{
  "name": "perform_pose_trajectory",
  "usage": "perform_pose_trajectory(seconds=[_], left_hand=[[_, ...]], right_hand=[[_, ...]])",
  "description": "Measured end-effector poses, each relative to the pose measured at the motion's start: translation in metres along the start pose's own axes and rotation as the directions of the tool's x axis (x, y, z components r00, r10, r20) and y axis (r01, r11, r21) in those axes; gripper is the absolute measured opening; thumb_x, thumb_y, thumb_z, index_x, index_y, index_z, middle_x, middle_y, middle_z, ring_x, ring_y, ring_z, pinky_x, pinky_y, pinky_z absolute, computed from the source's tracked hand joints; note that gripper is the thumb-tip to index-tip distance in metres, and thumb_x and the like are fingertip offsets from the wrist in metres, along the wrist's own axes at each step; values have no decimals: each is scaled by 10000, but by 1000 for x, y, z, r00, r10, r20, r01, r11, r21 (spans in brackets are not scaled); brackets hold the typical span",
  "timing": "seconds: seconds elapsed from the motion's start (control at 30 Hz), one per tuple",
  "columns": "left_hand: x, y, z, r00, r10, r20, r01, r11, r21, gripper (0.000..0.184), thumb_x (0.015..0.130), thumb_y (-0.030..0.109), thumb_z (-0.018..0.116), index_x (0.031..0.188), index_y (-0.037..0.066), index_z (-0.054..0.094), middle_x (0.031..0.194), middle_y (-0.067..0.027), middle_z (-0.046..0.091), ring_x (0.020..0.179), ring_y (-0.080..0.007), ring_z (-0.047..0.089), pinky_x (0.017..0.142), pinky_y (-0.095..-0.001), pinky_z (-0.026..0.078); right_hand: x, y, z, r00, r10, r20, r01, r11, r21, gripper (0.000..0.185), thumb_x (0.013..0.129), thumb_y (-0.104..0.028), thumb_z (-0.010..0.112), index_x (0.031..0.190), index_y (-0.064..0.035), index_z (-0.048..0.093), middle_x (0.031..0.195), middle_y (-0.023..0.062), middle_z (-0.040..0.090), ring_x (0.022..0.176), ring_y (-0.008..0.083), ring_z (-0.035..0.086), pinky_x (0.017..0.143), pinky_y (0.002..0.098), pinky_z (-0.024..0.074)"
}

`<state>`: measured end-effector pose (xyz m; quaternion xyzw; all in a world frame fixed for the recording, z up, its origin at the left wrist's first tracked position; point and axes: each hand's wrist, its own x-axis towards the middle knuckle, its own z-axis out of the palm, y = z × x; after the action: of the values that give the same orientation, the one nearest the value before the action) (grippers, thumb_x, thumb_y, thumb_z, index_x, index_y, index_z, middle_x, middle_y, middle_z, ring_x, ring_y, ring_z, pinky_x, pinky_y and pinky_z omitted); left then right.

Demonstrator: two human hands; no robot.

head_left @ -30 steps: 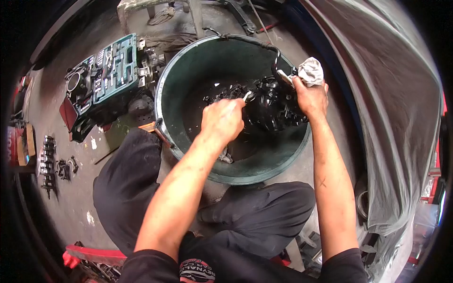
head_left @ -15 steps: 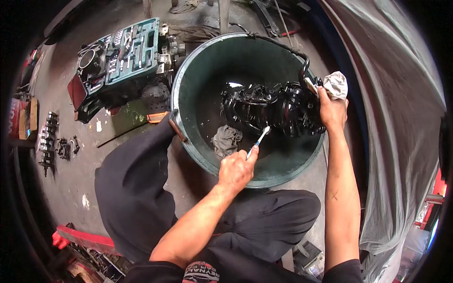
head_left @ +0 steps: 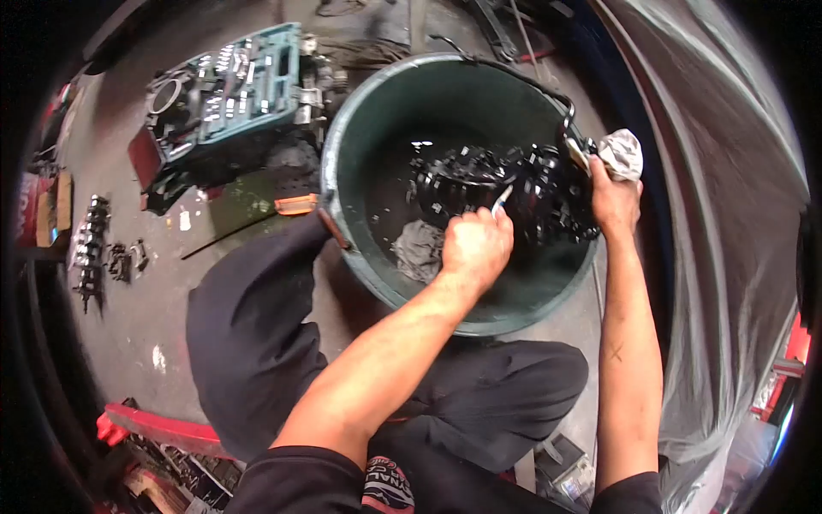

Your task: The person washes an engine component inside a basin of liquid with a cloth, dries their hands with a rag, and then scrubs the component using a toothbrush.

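Workshop flr (head_left: pixel 128 343) seen around green bucket (head_left: pixel 377 116), tool case (head_left: pixel 248 86) set L of it. Brush (head_left: pixel 503 198) gripped in L hand (head_left: pixel 478 248) over bucket; dark engine part (head_left: pixel 548 201) in bucket, held at its R rim by R hand (head_left: pixel 616 206) w/ pale cloth (head_left: pixel 622 156).

Shirt (head_left: pixel 300 481): black — short sleeves (head_left: pixel 627 495), front emblem (head_left: pixel 387 486) with white and red printing. Trousers (head_left: pixel 248 317): dark, loose-fitting. Right forearm (head_left: pixel 629 377) — X-shaped mark (head_left: pixel 616 352). Left hand (head_left: pixel 478 246), right hand (head_left: pixel 616 204): bare.
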<state>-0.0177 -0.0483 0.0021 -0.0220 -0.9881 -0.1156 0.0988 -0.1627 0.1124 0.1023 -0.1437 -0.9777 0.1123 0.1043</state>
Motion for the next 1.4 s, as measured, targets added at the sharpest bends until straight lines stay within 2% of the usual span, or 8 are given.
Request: perform_pose_trajectory(seconds=[0.3, 0.43, 0.63, 0.93, 1.17, 1.2, 1.33, 1.4], left_hand=[[-101, -19, 21, 977, -137, 165, 151, 986, -75, 377, 830, 93, 587, 1201, 79, 651, 765, -111, 637, 693, -268, 683, 539, -401, 544], [-34, -90, 59, 948, -298, 114, 288, 953, 92, 159, 884, 167, 556, 800, 89, 667, 736, -94, 690, 647, -246, 699, 557, -372, 560], [-21, -104, 80, 577, -399, 712, 504, 861, 74, 324, 919, 166, 499, 1128, 113, 740, 1191, -82, 707, 1121, -273, 671, 947, -396, 537], [-53, -35, 47, 805, -575, 149, 535, 593, -601, 278, 899, 154, 582, 1171, 98, 585, 945, -247, 691, 901, -444, 666, 811, -531, 511], [-62, -38, 110, 801, -537, 265, 588, 622, -516, 379, 835, 92, 672, 1204, 36, 605, 889, -216, 713, 822, -379, 705, 801, -461, 548], [-56, -39, 100, 596, -437, 674, 801, 376, -466, 236, 856, 90, 570, 1080, 27, 603, 1054, -259, 675, 1060, -395, 648, 949, -483, 504], [-10, -53, 57, 363, -524, 771, 862, -124, -491, 182, 853, 54, 551, 1011, -7, 619, 952, -256, 694, 978, -391, 678, 878, -467, 536], [-1, -59, 95, 465, -694, 550, 805, 73, -589, 150, 846, 65, 576, 970, -16, 605, 946, -257, 691, 953, -381, 688, 845, -488, 529]], right_hand=[[3, 0, 2, 995, -83, -48, 85, 996, 37, 681, 789, -621, 631, 1252, -123, 654, 1269, 255, 604, 1208, 398, 565, 1012, 480, 433], [3, 3, 9, 995, -38, -95, 42, 998, 37, 655, 776, -604, 648, 1232, -134, 661, 1236, 235, 629, 1174, 401, 589, 993, 480, 449], [5, -4, 3, 992, -87, -89, 92, 994, 52, 660, 777, -578, 660, 1260, -129, 641, 1269, 233, 609, 1188, 403, 580, 1001, 489, 442], [18, 4, 13, 992, -87, -93, 92, 995, 49, 610, 783, -605, 658, 1165, -133, 715, 1144, 205, 692, 1130, 372, 636, 956, 455, 473], [25, 1, 14, 990, -101, -99, 101, 995, -3, 642, 799, -625, 640, 1121, -76, 723, 1108, 235, 693, 1110, 383, 643, 933, 451, 478], [24, 2, 14, 987, -121, -106, 120, 993, -7, 630, 803, -625, 638, 1127, -91, 724, 1114, 228, 693, 1110, 377, 644, 930, 450, 479], [21, -1, 9, 999, -49, -12, 50, 996, 73, 686, 763, -601, 663, 1225, -94, 668, 1260, 248, 618, 1194, 409, 575, 1009, 466, 436], [20, -3, 5, 998, -68, 18, 66, 993, 98, 685, 760, -608, 664, 1213, -94, 677, 1250, 250, 625, 1182, 412, 585, 1001, 468, 443]])
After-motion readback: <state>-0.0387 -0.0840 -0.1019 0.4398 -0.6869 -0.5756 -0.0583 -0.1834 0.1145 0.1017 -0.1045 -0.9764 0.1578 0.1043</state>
